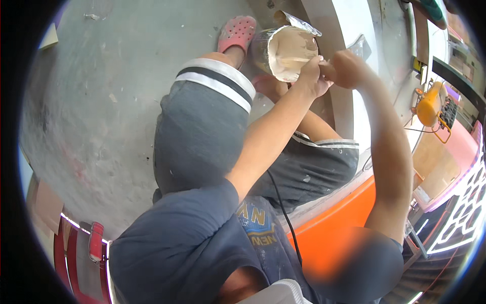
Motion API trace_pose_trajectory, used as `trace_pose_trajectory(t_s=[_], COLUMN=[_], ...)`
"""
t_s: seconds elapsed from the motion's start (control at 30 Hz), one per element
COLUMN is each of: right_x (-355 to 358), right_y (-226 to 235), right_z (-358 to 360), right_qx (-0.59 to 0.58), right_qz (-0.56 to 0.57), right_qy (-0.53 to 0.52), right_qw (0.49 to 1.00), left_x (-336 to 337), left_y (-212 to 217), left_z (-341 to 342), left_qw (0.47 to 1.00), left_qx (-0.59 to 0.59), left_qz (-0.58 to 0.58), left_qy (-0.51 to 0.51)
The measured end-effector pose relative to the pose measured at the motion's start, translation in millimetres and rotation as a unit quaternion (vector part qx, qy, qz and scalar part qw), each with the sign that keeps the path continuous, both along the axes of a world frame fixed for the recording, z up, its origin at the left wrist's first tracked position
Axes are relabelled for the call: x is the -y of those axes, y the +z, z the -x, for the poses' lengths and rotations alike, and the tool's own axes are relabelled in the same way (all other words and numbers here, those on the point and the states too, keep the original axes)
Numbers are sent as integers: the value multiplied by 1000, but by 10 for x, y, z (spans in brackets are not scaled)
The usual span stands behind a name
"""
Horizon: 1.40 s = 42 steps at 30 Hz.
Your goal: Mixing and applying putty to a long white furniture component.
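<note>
Bucket [272, 60], with beige paste [287, 43] inside, sits in the head view on the grey floor [116, 66] at upper middle, between your pink clog [238, 31] and a white ledge [354, 20]. Your 2 hands come together at its near right rim. Your left hand [311, 78] has its fingers curled in; your right hand [348, 69] is bent like a loose fist, touching it or just beside it. Whether either 1 pinches something, I cannot tell. Silver flap [304, 24] shows at the bucket's far side. Well apart, at your right, stands a yellow compressor [430, 106].
</note>
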State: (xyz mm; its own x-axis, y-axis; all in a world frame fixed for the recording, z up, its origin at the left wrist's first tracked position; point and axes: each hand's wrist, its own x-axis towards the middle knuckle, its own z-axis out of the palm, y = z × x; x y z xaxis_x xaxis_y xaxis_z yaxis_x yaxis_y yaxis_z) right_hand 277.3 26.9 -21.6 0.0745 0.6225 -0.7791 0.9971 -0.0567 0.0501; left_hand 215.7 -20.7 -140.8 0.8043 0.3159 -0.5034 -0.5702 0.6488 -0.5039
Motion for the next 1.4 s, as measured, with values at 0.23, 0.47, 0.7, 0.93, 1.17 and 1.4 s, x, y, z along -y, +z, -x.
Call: trace_pose_trajectory(t_s=[0.23, 0.47, 0.7, 0.93, 1.17, 1.4], right_x=[1001, 912, 219, -287, -181, 587], right_y=[174, 555, 135, 87, 149, 47], right_z=[379, 585, 638, 640, 448, 262], right_qx=[-9, 121, 172, 112, 48, -91], right_qz=[-140, -182, -108, 90, 104, 31], right_qy=[-88, 4, 198, 180, -21, -358], right_qw=[986, 976, 959, 973, 993, 929], left_x=[366, 156, -181, -342, -170, 121], left_y=[306, 580, -241, -70, 20, 20], left_z=[254, 269, -72, 45, 179, 375], left_qw=[958, 988, 986, 994, 983, 930], left_qx=[-184, -59, 118, -11, -50, -153], left_qz=[-57, -84, -108, -105, -36, -95], left_qy=[-211, -119, -47, -32, -175, -321])
